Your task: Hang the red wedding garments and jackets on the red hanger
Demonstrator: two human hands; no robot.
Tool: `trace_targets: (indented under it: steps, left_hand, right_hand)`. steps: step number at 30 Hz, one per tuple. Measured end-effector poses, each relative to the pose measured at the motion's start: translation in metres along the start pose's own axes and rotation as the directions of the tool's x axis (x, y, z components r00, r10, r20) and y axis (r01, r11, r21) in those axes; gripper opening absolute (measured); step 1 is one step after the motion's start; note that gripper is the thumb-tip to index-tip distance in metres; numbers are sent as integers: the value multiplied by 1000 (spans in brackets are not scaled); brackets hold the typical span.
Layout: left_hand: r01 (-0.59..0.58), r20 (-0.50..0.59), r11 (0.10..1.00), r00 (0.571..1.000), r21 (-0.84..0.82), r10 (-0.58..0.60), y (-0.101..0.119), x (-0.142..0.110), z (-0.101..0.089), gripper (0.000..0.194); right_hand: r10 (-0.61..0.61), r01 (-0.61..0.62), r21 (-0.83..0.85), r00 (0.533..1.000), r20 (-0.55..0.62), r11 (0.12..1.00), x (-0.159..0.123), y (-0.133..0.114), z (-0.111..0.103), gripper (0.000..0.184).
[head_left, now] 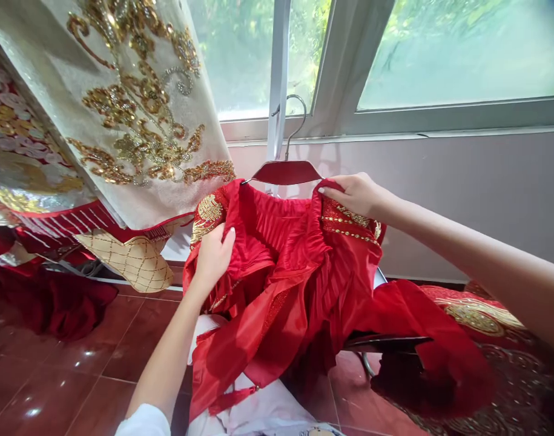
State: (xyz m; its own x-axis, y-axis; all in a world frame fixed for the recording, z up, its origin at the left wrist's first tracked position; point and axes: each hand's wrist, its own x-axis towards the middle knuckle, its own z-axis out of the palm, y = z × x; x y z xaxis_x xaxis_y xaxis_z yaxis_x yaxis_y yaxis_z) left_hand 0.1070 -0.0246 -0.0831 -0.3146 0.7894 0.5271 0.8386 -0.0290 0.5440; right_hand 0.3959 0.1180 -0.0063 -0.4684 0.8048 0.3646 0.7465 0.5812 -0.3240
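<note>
A: And where's our view from?
B: The camera-wearer's head, above the red garment point(299, 251), facing forward and down over it!
A: How near?
B: Close to the garment, window point(462, 57) beyond it!

In the middle, a red pleated satin garment point(295, 290), top edge at both ends of a flat dark red hanger point(286, 172) with a curved metal hook. On the garment's left side, the left hand point(215, 254); at its upper right, beside the hanger's end, the right hand point(361, 194). Behind, a slim white metal post point(278, 66), then a grey-framed glass window point(462, 60) above a smooth pale wall point(440, 181). To the left, a cream cloth with gold sequin embroidery point(140, 115); near its lower edge, a beige gold-gridded piece point(126, 260). Lower left, glossy red floor tiles point(99, 363).
</note>
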Motion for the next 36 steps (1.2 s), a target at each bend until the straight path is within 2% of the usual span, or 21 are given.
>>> trace_targets:
  steps: [2, 3, 6, 9, 11, 14, 17, 20, 22, 23, 25, 26, 27, 29, 31, 34, 36]
  left_hand:
    - [-20, 55, 959, 998, -281, 37, 16, 11, -22, 31]
    - [-47, 42, 922, 997, -385, 68, 31, 17, -34, 33]
    - [-191, -87, 865, 982, -465, 171, 89, 25, -60, 36]
    - [-311, -121, 856, 950, -412, 287, 132, 19, -59, 38]
    - [-334, -69, 879, 941, -339, 331, 137, 9, -43, 38]
    - [-238, 64, 941, 963, -242, 260, 112, -6, -8, 36]
    - [-85, 96, 960, 989, -266, 115, 75, -16, 21, 23]
    - [-27, 111, 948, 992, -317, 65, 47, -23, 36, 7]
    - [1, 108, 935, 993, -355, 40, 38, -27, 40, 6]
    - [16, 105, 927, 994, -376, 26, 35, -28, 40, 7]
    - [38, 104, 912, 995, -408, 6, 33, -30, 39, 10]
    - [43, 111, 908, 994, -416, 4, 33, -30, 37, 11]
    - [44, 126, 909, 992, -415, 10, 33, -31, 36, 13]
    - [45, 178, 918, 984, -395, 28, 29, -38, 32, 18]
    - [55, 266, 936, 963, -348, 42, 20, -52, 29, 25]
    - [108, 453, 956, 891, -272, 29, -1, -84, 26, 46]
    - [174, 528, 951, 849, -255, -14, -13, -102, 23, 52]
  right_hand:
    - [30, -30, -35, 1000, 5, 999, -1, -4, -2, 37]
    - [48, -48, -53, 999, 7, 997, -3, -7, -4, 37]
    - [66, -66, -82, 998, -5, 994, -10, -14, -8, 38]
    - [35, -37, -69, 999, -33, 997, -16, -12, -10, 37]
    - [17, -21, -82, 999, -50, 996, -15, -8, -8, 36]
    - [24, -33, -191, 999, -48, 981, -10, -5, -4, 37]
    - [17, -40, -338, 997, -71, 940, -10, -15, -6, 41]
    - [-83, -27, -441, 970, -229, 897, -25, -35, -14, 43]
    - [-98, -7, -396, 964, -246, 918, -41, -48, -13, 42]
    - [-75, 10, -332, 980, -182, 943, -50, -53, -9, 43]
    - [-13, 25, -160, 997, 76, 987, -66, -59, 9, 46]
    - [8, 10, -77, 973, 229, 997, -72, -62, 20, 48]
    - [16, -17, 1, 930, 367, 1000, -77, -63, 31, 49]
    - [17, -107, 135, 840, 542, 985, -80, -65, 50, 46]
    - [40, -236, 254, 801, 597, 938, -76, -65, 59, 39]
    - [82, -364, 410, 823, 563, 837, -65, -65, 54, 29]
    - [62, -362, 480, 844, 533, 799, -61, -66, 46, 28]
